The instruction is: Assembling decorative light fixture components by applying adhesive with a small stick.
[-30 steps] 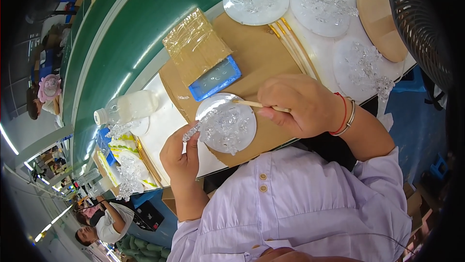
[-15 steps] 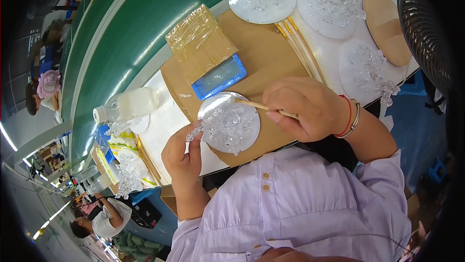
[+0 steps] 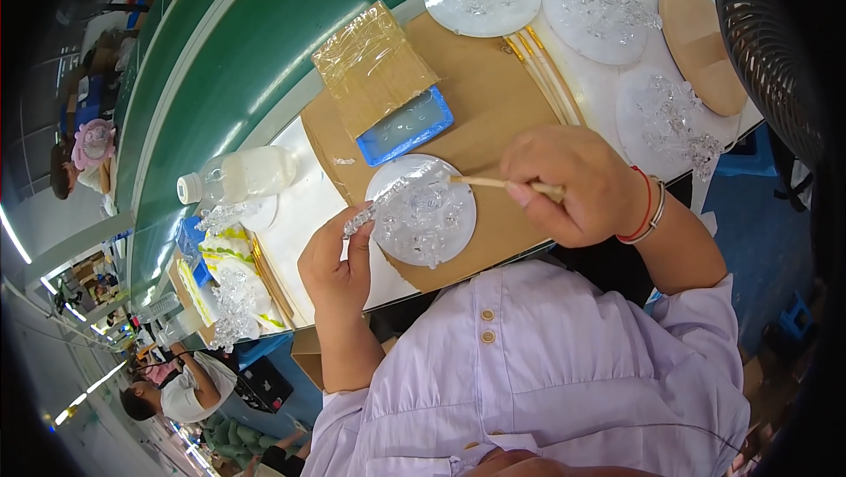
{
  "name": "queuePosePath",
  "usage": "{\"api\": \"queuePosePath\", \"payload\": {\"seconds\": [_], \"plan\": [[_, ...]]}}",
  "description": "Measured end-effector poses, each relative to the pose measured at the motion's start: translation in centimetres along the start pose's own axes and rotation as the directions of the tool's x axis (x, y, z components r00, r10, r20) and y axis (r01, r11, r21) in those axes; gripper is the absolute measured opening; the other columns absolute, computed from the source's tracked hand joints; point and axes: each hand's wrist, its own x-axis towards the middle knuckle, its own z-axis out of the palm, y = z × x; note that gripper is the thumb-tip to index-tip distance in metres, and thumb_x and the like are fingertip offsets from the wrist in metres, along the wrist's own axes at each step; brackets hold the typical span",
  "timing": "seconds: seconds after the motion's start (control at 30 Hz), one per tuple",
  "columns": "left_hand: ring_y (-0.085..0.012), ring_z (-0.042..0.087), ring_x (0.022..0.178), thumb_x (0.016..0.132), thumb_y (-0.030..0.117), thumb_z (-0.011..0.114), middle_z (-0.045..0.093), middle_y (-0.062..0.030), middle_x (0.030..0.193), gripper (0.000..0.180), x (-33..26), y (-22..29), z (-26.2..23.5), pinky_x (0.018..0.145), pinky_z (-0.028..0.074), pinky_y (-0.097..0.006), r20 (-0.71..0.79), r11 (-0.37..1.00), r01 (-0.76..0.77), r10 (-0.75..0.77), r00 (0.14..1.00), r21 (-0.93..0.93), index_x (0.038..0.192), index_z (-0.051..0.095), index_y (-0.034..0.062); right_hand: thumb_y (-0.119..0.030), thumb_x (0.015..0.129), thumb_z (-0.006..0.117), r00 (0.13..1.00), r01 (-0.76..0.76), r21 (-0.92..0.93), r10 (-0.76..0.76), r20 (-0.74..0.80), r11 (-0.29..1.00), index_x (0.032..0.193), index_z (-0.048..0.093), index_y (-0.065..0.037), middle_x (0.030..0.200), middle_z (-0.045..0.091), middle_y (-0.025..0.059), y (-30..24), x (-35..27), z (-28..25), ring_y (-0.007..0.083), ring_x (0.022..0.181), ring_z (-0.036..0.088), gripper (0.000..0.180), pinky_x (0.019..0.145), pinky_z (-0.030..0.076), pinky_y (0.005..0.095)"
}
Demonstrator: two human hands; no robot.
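Fingers of my left hand [image 3: 333, 258] are pinching a clear, knobbly crystal strip [image 3: 381, 205], holding it slanted so its upper end is lying over the rim of the round white plate [image 3: 458, 234] on the brown cardboard sheet [image 3: 493, 98]. My right hand [image 3: 577, 182] is clenching a thin wooden stick [image 3: 493, 183], its tip pointing left and meeting the strip just above the plate. Both grips are closed, one on the strip, one on the stick.

A heap of clear crystal pieces [image 3: 421, 217] is sitting on the plate under the stick. To do this well, I am judging that the strip needs to be kept steady and low over the plate while the stick is touching it lightly at the end only; pushing hard could be knocking the heap about or bending the strip.

Beyond the plate, a blue tray [image 3: 407, 126] is lying against a tape-wrapped cardboard block [image 3: 374, 67]. More round plates with crystal clusters [image 3: 608, 1] are resting further along the worktop [image 3: 300, 212], with spare sticks [image 3: 542, 71] between them and an oval wooden board [image 3: 701, 45] near the edge. A plastic bottle [image 3: 233, 177] is lying on its side to my left.
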Motion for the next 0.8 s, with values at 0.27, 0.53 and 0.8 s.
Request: {"api": "queuePosePath", "payload": {"seconds": [0.27, 0.53, 0.8], "plan": [[-0.0133, 0.065, 0.083, 0.088, 0.003, 0.067, 0.071, -0.0077, 0.088, 0.014, 0.0, 0.6, -0.2, 0.078, 0.05, -0.026, 0.032, 0.999, 0.044, -0.044, 0.999, -0.005, 0.101, 0.067, -0.0018, 0.001, 0.087, 0.059, 0.96, -0.212, 0.046, 0.217, -0.176, 0.976, 0.089, 0.054, -0.001, 0.077, 0.061, 0.0123, -0.4, -1.1, 0.5, 0.0218, 0.062, 0.059, 0.005, 0.056, 0.046, 0.0297], [-0.0119, 0.065, 0.082, 0.089, 0.007, 0.068, 0.071, -0.0066, 0.088, 0.014, 0.0, 0.7, -0.2, 0.076, 0.05, -0.025, 0.032, 0.997, 0.077, -0.076, 0.997, -0.015, 0.101, 0.068, -0.0001, -0.001, 0.089, 0.06, 0.961, -0.187, -0.034, 0.176, -0.212, 0.982, 0.089, 0.054, -0.002, 0.073, 0.06, 0.0103, -0.4, -1.5, 1.5, 0.0222, 0.058, 0.057, 0.006, 0.053, 0.044, 0.0298], [-0.0189, 0.068, 0.075, 0.086, 0.005, 0.07, 0.071, -0.0109, 0.087, 0.015, -0.2, 0.5, -0.1, 0.07, 0.052, -0.028, 0.0, 0.999, 0.045, -0.045, 0.999, -0.02, 0.1, 0.068, 0.0019, -0.005, 0.087, 0.062, 0.945, -0.181, -0.032, 0.164, -0.283, 0.983, 0.084, 0.054, -0.002, 0.067, 0.053, 0.0087, -1.3, -1.7, 1.7, 0.0208, 0.051, 0.05, 0.009, 0.048, 0.039, 0.0315]]}}
